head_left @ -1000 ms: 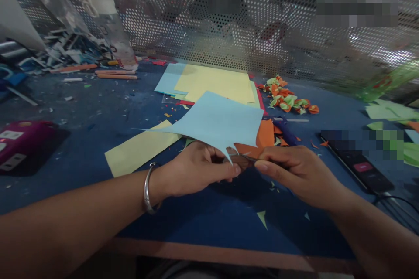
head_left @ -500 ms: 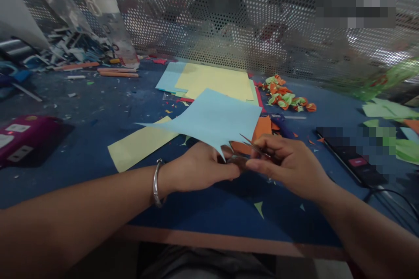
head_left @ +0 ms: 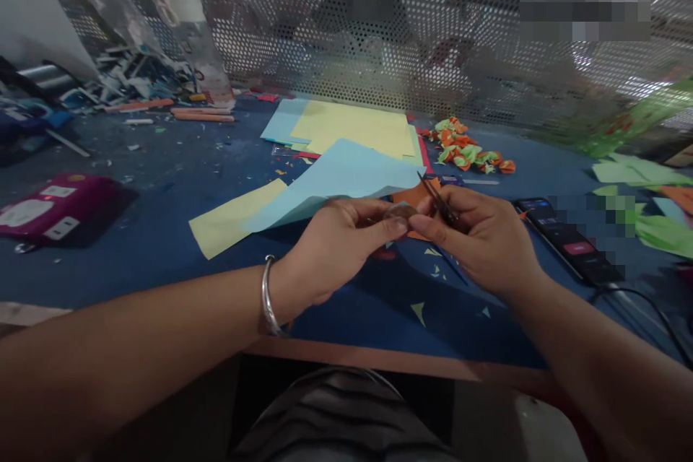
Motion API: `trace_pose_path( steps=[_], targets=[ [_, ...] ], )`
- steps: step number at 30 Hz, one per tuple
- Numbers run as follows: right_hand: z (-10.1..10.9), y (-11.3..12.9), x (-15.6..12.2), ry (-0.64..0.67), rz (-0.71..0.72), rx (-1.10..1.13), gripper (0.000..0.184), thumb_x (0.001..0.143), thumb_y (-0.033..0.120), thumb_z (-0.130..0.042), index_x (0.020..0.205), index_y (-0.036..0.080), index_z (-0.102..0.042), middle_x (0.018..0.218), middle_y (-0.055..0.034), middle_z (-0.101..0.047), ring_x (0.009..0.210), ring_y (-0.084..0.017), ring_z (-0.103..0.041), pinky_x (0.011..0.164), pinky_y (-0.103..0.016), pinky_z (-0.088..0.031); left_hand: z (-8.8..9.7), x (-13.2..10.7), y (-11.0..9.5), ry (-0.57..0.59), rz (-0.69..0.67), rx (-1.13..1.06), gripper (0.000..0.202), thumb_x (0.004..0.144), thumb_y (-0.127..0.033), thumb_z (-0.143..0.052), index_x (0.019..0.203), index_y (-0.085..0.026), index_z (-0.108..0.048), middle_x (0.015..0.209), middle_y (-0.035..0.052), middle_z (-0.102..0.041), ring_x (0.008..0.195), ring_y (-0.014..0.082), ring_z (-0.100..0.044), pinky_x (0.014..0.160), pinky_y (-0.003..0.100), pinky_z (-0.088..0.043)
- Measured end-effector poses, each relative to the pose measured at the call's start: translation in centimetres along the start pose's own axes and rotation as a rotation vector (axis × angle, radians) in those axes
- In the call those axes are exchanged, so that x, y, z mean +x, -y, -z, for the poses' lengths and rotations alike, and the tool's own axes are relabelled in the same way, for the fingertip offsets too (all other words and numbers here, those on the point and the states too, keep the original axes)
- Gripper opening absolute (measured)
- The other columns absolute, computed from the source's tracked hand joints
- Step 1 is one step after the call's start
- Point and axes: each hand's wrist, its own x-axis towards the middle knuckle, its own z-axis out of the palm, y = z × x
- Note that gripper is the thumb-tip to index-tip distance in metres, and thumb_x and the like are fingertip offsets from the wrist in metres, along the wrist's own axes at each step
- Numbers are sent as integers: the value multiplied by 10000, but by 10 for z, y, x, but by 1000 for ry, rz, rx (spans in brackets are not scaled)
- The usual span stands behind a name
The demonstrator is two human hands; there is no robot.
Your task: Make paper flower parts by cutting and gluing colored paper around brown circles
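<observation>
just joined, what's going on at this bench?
A person works paper with scissors. The left hand pinches the near edge of a light blue paper sheet, lifted off the blue table. The right hand grips small dark scissors, blades pointing away, beside that edge. A pale yellow paper strip lies flat to the left, small paper offcuts lie below the hands, and orange and green folded paper pieces sit further back.

Blue table [head_left: 178,180]. Yellow strip [head_left: 232,227] centre-left, paper stack [head_left: 357,128] upper centre. Magenta box [head_left: 59,203] far left, phone [head_left: 568,245] right.
</observation>
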Motion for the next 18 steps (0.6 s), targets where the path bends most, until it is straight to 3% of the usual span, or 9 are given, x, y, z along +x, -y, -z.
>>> trace_pose_path(
  steps=[5, 11, 18],
  targets=[
    [4, -2, 1, -30, 28, -39, 162, 862, 334, -709, 791, 194, -669, 642, 22, -582, 563, -114, -503, 511, -240, -389, -6, 4, 6, 0, -159, -62, 141, 864, -279, -729, 886, -142, -752, 805, 11, -688, 728, 93, -621, 593, 171, -491],
    [8, -11, 4, 71, 45, -92, 469, 939, 605, -560, 770, 184, -678, 639, 4, -570, 557, -121, -471, 511, -260, -355, 6, 9, 13, 80, -290, 110, 125, 908, -258, -689, 855, -148, -717, 744, -12, -614, 670, 79, -551, 559, 169, -481],
    [11, -16, 2, 180, 104, -158, 405, 988, 521, -550, 799, 195, -696, 630, 35, -564, 528, -91, -447, 509, -243, -324, 11, 7, 11, 102, -317, 222, 158, 933, -291, -668, 934, -142, -721, 777, 1, -605, 702, 100, -564, 574, 192, -512]
  ],
)
